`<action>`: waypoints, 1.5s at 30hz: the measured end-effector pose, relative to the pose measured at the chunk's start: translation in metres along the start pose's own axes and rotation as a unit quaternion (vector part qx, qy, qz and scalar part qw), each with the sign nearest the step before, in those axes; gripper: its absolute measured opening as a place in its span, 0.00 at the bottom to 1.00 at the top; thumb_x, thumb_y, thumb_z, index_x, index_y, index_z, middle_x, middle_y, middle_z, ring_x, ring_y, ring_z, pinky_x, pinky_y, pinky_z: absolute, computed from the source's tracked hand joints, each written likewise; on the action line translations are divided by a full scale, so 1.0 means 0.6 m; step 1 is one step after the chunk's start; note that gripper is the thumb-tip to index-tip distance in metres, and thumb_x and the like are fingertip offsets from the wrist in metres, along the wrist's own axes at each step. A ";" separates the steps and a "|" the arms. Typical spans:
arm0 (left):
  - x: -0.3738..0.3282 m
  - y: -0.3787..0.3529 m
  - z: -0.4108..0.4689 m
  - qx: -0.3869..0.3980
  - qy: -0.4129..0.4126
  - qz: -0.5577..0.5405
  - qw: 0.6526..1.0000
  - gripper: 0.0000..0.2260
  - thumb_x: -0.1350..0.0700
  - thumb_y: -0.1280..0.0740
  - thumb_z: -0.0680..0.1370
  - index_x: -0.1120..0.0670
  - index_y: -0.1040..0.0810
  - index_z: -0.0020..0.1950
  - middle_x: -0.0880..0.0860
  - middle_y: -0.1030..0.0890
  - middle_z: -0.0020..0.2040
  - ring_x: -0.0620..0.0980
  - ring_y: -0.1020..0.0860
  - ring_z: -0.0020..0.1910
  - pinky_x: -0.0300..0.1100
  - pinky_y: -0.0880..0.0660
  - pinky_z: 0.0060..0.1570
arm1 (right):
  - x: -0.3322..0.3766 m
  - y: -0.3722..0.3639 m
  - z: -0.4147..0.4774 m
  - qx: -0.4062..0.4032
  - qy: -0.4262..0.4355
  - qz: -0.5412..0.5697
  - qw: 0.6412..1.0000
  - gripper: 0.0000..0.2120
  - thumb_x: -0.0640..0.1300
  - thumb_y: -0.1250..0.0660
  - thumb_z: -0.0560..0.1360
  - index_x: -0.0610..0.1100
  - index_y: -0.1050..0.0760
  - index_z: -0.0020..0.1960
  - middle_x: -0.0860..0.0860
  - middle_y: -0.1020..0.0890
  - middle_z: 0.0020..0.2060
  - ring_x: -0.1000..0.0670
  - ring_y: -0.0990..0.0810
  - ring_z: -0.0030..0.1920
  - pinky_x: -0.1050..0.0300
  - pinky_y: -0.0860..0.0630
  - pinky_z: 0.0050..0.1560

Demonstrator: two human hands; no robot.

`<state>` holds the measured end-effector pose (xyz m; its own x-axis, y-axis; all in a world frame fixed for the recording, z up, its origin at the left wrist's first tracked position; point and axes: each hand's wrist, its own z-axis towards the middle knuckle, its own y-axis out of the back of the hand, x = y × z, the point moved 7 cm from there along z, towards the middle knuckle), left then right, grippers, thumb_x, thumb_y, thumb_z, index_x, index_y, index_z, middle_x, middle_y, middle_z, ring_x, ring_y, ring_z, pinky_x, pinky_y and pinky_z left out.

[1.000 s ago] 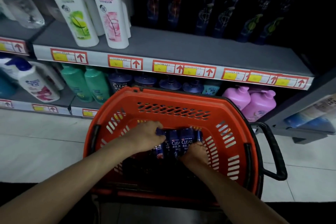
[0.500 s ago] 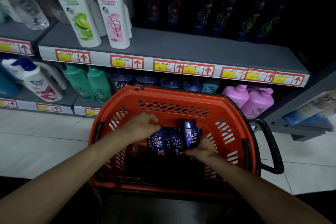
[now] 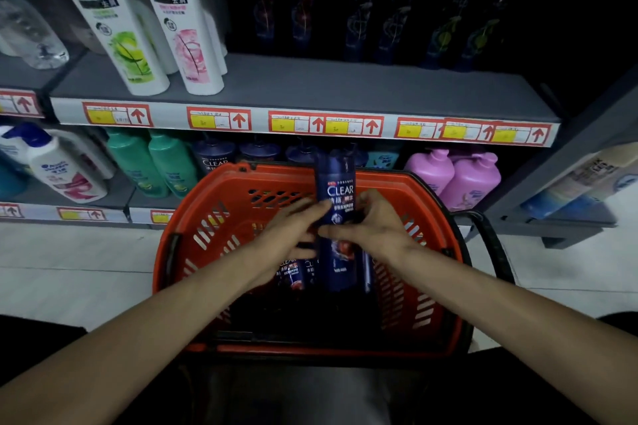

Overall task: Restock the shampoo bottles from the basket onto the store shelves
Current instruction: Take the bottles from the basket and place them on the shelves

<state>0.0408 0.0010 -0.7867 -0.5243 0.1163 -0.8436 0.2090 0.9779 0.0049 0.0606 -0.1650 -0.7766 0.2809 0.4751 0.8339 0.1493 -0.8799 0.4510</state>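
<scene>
Right hand (image 3: 377,225) grips bottle (image 3: 340,188) midway — upright.

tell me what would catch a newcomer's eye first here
An orange-red plastic shopping basket fills the centre, with more dark bottles lying inside. Above it the right hand grips a dark blue CLEAR shampoo bottle upright, and the left hand touches its side. Two tall white CLEAR bottles stand at the left end of the grey upper shelf.
</scene>
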 end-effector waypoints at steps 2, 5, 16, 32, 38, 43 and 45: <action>-0.009 -0.002 0.007 -0.018 -0.001 -0.046 0.999 0.25 0.32 0.32 0.75 0.43 0.22 0.68 0.44 0.18 0.63 0.50 0.20 0.61 0.54 0.23 0.64 | 0.024 0.013 -0.007 0.013 0.003 0.044 0.999 0.31 0.49 0.14 0.56 0.45 0.26 0.52 0.47 0.14 0.47 0.47 0.14 0.46 0.45 0.16 0.50; -0.024 -0.002 0.010 -0.028 0.005 -0.094 0.995 0.22 0.33 0.35 0.78 0.43 0.21 0.67 0.47 0.16 0.63 0.51 0.19 0.62 0.54 0.28 0.67 | 0.059 0.041 -0.021 0.052 -0.013 0.104 0.993 0.19 0.31 0.22 0.70 0.37 0.24 0.58 0.40 0.17 0.51 0.44 0.15 0.46 0.54 0.16 0.45; -0.058 0.002 0.020 -0.051 0.011 -0.248 0.967 0.27 0.37 0.44 0.83 0.51 0.15 0.39 0.53 0.17 0.35 0.51 0.19 0.31 0.42 0.23 0.37 | 0.119 0.043 -0.046 0.131 -0.005 0.187 0.974 0.12 0.32 0.29 0.77 0.42 0.18 0.59 0.43 0.13 0.50 0.44 0.13 0.51 0.52 0.16 0.54; -0.176 0.028 -0.011 -0.084 -0.140 -0.269 0.949 0.24 0.38 0.43 0.84 0.55 0.18 0.63 0.54 0.13 0.50 0.54 0.15 0.47 0.46 0.20 0.50 | 0.177 0.044 -0.051 -0.045 0.167 -0.004 0.985 0.13 0.48 0.23 0.73 0.57 0.24 0.53 0.57 0.17 0.42 0.60 0.18 0.45 0.57 0.19 0.49; -0.219 0.059 -0.027 -0.177 -0.251 -0.224 0.925 0.13 0.46 0.35 0.83 0.54 0.18 0.53 0.52 0.13 0.49 0.49 0.15 0.47 0.44 0.19 0.44 | 0.214 0.033 -0.037 -0.121 0.235 -0.059 0.963 0.19 0.49 0.27 0.75 0.56 0.24 0.65 0.59 0.16 0.52 0.57 0.18 0.53 0.50 0.19 0.55; -0.261 0.075 -0.039 -0.193 -0.318 -0.197 0.907 0.09 0.51 0.31 0.82 0.56 0.20 0.57 0.50 0.14 0.45 0.45 0.15 0.44 0.44 0.21 0.45 | 0.253 0.012 -0.008 -0.177 0.243 -0.114 0.947 0.30 0.58 0.24 0.67 0.55 0.29 0.66 0.56 0.18 0.54 0.49 0.18 0.55 0.47 0.20 0.50; -0.279 0.086 -0.041 -0.198 -0.332 -0.193 0.902 0.12 0.52 0.30 0.82 0.58 0.22 0.60 0.49 0.13 0.43 0.45 0.15 0.43 0.45 0.20 0.46 | 0.272 0.011 0.005 -0.196 0.246 -0.108 0.943 0.28 0.58 0.24 0.66 0.55 0.28 0.63 0.55 0.18 0.52 0.49 0.18 0.52 0.47 0.19 0.47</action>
<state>0.1190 0.0361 -0.6323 0.1432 -0.2474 -0.9583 -0.2631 0.9239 -0.2779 0.1104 -0.0936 -0.6384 -0.2032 0.6721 0.7120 -0.2370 -0.7393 0.6303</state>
